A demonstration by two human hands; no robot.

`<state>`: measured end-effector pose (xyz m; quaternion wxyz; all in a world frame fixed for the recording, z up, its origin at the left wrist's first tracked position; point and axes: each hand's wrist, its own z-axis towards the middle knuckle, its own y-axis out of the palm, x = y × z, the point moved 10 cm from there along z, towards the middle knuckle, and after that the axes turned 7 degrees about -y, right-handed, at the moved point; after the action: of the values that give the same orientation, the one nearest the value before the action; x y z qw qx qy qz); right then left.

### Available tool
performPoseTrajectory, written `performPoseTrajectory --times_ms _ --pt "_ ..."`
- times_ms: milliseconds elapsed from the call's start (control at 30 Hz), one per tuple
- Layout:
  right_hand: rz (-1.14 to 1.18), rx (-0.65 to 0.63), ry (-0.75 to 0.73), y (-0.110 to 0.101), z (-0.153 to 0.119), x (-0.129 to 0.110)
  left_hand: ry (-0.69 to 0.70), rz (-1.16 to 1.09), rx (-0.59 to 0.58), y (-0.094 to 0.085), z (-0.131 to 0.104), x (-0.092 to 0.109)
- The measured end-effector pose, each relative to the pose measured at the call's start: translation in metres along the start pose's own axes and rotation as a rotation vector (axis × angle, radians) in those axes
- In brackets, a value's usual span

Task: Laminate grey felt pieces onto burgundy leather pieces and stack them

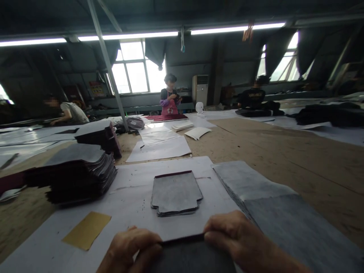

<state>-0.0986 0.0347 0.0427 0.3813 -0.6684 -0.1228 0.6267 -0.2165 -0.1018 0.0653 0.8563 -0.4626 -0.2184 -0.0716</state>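
Between both hands, at the bottom of the head view, is a dark grey fabric piece (190, 256); its far edge looks folded into a narrow dark strip. My left hand (133, 248) pinches that edge at its left end. At the right end, my right hand (236, 237) grips it between thumb and fingers. The piece's near part runs out of the frame. Just beyond the hands lies a small stack of grey cut fabric pieces (176, 192) with notched corners and a dark red folded far edge. White sheeting (127, 204) lies under that stack.
To the left stand tall piles of dark fabric pieces (85, 167), with a tan card (87, 230) nearer. Long grey fabric sheets (287, 212) lie at right. White paper sheets (162, 149) and a small white fan (200, 108) are farther back. Several people work around the large table.
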Motion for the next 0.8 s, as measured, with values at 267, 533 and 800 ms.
performPoseTrajectory --times_ms 267,533,800 --pt "0.017 0.178 0.196 -0.046 0.105 0.045 -0.489 -0.131 -0.236 0.025 0.105 -0.079" --pt "-0.401 0.281 0.128 -0.046 0.150 0.056 -0.470 0.099 -0.061 0.048 0.133 -0.119" --pt "-0.577 0.393 0.084 -0.039 0.151 0.068 -0.417 0.210 0.024 0.060 0.126 -0.127"
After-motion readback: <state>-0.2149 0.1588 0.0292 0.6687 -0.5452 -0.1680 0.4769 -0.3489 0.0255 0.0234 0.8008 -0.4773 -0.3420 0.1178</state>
